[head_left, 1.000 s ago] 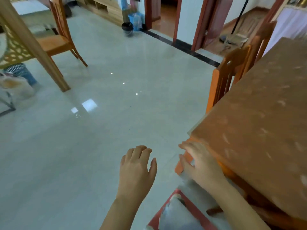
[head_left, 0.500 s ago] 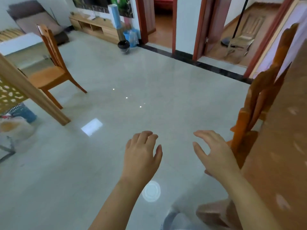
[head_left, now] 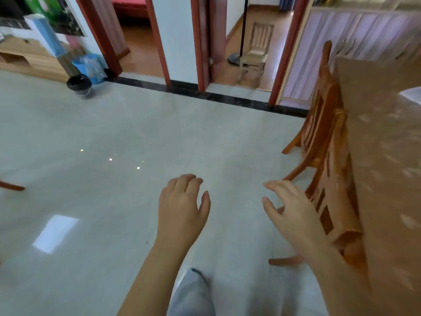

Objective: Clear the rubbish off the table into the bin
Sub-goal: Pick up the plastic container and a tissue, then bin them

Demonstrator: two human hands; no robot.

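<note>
The brown patterned table [head_left: 385, 169] runs down the right edge of the view. Something white [head_left: 412, 95] lies on it at the far right, cut off by the frame. A small bin [head_left: 79, 85] with a black liner stands far off on the floor at the upper left. My left hand [head_left: 182, 208] hovers over the pale floor with fingers apart and nothing in it. My right hand [head_left: 289, 208] is open too, just left of the nearer chair [head_left: 335, 190], holding nothing.
Two orange wooden chairs are tucked against the table's left side, the farther chair [head_left: 319, 119] behind the nearer one. Two doorways [head_left: 139, 42] open at the back. A low wooden cabinet [head_left: 27, 58] and blue containers [head_left: 88, 67] stand by the bin. My leg [head_left: 193, 293] shows below.
My view has swung up and right, away from the table corner and the left-hand furniture. My right hand has come off the table edge; both hands now hang open over the floor.
</note>
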